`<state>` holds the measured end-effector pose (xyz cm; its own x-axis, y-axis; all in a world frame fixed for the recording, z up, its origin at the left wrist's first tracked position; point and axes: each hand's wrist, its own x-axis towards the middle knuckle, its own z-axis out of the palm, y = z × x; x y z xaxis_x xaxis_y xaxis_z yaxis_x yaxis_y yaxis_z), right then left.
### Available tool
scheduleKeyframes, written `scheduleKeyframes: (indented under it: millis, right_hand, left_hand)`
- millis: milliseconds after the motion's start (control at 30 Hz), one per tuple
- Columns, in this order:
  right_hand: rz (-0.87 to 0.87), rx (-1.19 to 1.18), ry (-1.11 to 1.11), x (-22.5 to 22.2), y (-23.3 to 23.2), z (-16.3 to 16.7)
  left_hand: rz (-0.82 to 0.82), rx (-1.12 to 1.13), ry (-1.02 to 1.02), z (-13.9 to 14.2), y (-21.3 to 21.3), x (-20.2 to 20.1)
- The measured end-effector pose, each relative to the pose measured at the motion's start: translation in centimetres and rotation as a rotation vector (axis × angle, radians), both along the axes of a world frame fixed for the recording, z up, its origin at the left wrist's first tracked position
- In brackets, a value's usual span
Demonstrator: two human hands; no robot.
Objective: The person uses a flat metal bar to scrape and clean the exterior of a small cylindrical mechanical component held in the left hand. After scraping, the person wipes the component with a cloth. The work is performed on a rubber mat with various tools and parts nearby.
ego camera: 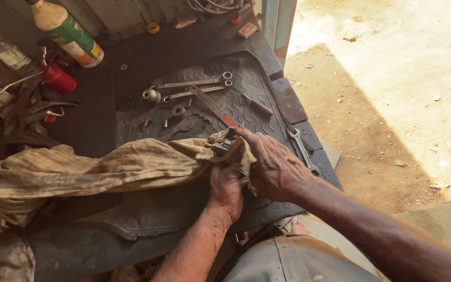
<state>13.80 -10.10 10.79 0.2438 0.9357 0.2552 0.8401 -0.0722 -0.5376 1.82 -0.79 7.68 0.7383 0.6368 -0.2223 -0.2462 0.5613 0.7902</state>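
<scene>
Both hands meet at the frame's centre. The left hand (225, 190) has its fingers closed around a small grey metal part (222, 147) wrapped in a dirty tan cloth rag (105, 167); the right hand (275, 167) lies over it, fingers curled together on the rag and part. The rag trails to the left edge across a dark ribbed rubber mat (236, 99) on a black workbench (105, 109). Two steel spanners (194, 86) lie above centre. A green-labelled plastic bottle (69, 32) leans upper left. Sunlit dirt ground (392, 94) fills the right.
</scene>
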Motion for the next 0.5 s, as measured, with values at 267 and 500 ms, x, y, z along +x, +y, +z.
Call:
scheduleKeyframes:
  millis: [267, 500]
  right_hand:
    - [-0.007, -0.106, 0.337, -1.3, 0.7, 1.6]
    - [0.142, 0.027, 1.083, -1.6, 1.0, 1.7]
  left_hand:
    - [-0.035, -0.173, -0.371, -0.4, 0.8, 0.1]
    - [-0.32, -0.271, -0.462, 0.0, 2.6, -0.9]
